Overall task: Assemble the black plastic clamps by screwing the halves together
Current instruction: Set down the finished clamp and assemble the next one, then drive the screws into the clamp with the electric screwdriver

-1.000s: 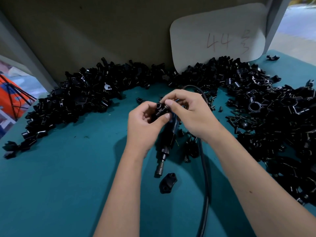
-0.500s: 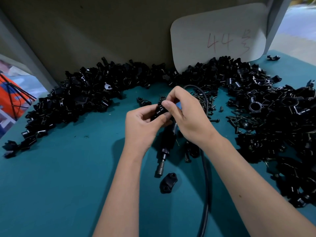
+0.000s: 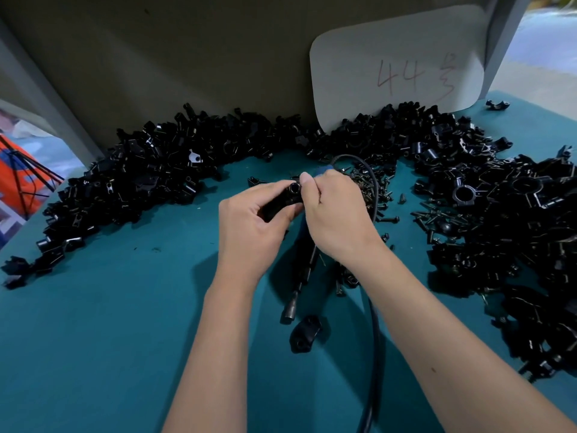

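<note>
Above the middle of the teal table (image 3: 93,323), my left hand (image 3: 249,226) grips a black plastic clamp (image 3: 288,196) whose round opening faces up. My right hand (image 3: 337,217) pinches the clamp's right side with thumb and fingers; much of the clamp is hidden between both hands. A powered screwdriver (image 3: 301,276) lies on the table under my hands, tip toward me. One loose clamp half (image 3: 306,334) lies beside that tip. Loose screws (image 3: 371,189) are scattered just right of my hands.
Heaps of black clamp parts run along the back at left (image 3: 140,173) and fill the right side (image 3: 515,229). The screwdriver's black cable (image 3: 373,354) runs toward me between my arms. A white card (image 3: 396,67) marked 44 leans on the back wall.
Both hands have shifted slightly away from me with the clamp, and the clamp has turned so its round opening shows on top. My right fingers have closed in on its right side.
</note>
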Available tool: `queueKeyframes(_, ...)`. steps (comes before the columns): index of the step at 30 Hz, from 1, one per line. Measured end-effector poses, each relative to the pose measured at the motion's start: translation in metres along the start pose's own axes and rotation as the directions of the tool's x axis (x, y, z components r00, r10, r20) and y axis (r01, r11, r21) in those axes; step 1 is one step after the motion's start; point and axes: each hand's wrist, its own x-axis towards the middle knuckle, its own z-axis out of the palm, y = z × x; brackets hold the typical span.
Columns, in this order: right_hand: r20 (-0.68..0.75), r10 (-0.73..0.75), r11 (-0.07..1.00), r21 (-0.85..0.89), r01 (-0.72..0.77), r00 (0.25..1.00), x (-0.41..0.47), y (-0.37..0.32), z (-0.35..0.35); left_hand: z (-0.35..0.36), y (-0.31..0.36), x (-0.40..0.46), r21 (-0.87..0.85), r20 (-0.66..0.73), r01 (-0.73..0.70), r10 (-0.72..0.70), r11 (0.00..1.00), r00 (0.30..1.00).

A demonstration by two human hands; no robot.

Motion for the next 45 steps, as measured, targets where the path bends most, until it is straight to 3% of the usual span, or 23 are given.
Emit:
queueKeyframes(3,-0.040,0.213,0.966,0.160,-0.204,0.976,0.001,0.000,0.001,0.004,0.001,0.002,0.125,-0.056,-0.125,0.133,0.984,0.990)
queueKeyframes(4,-0.047,0.238,0.957,0.182,-0.226,0.970,0.002,0.002,0.000,0.006,0.000,0.003,0.122,-0.067,-0.108,0.116,0.987,0.991)
queueKeyframes(6,-0.071,0.239,0.959,0.174,-0.224,0.968,0.004,0.004,-0.004,0.009,0.000,0.003,-0.054,-0.073,0.090,-0.094,0.994,0.993)
queueKeyframes(7,-0.095,0.231,0.968,0.124,-0.218,0.968,0.004,0.007,-0.006,0.012,0.000,0.002,-0.221,-0.061,0.231,-0.249,0.948,0.967)
queueKeyframes(10,-0.137,0.203,0.935,-0.268,-0.234,0.970,0.000,0.019,-0.002,0.013,0.001,-0.002,-0.574,0.011,0.505,-0.611,0.645,0.792)
queueKeyframes(13,-0.092,0.250,0.848,-0.459,-0.264,0.964,-0.009,0.025,0.010,0.004,0.000,-0.001,-0.731,0.151,0.559,-0.706,0.392,0.692)
queueKeyframes(16,-0.079,0.284,0.846,-0.448,-0.288,0.956,-0.007,0.025,0.015,-0.001,0.001,0.001,-0.716,0.211,0.595,-0.700,0.364,0.682)
queueKeyframes(19,-0.014,0.367,0.891,-0.283,-0.356,0.930,0.000,0.028,0.011,-0.001,0.002,0.000,-0.704,0.227,0.618,-0.714,0.350,0.663)
queueKeyframes(23,0.118,0.401,0.904,0.107,-0.413,0.908,0.003,0.042,0.000,-0.003,0.002,-0.001,-0.697,0.341,0.675,-0.718,0.240,0.607)
queueKeyframes(26,0.184,0.469,0.767,0.400,-0.502,0.864,0.007,0.050,-0.015,-0.006,0.002,-0.001,-0.663,0.432,0.722,-0.689,0.195,0.582)
queueKeyframes(30,0.261,0.431,0.497,0.730,-0.468,0.864,0.013,0.051,-0.037,-0.009,0.003,-0.002,-0.638,0.504,0.754,-0.657,0.155,0.561)
queueKeyframes(35,0.235,0.452,0.217,0.907,-0.362,0.861,0.013,0.047,-0.046,-0.011,0.005,-0.002,-0.617,0.535,0.777,-0.655,0.127,0.533)
queueKeyframes(38,0.219,0.383,0.086,0.959,-0.271,0.897,0.012,0.044,-0.044,-0.014,0.005,-0.002,-0.559,0.554,0.815,-0.662,0.155,0.506)
queueKeyframes(42,0.115,0.300,0.063,0.988,-0.140,0.947,0.012,0.039,-0.042,-0.018,0.006,-0.001,-0.367,0.585,0.898,-0.690,0.244,0.426)
queueKeyframes(45,0.067,0.314,0.057,0.994,-0.089,0.947,0.011,0.035,-0.044,-0.020,0.006,-0.002,-0.149,0.586,0.942,-0.741,0.300,0.328)
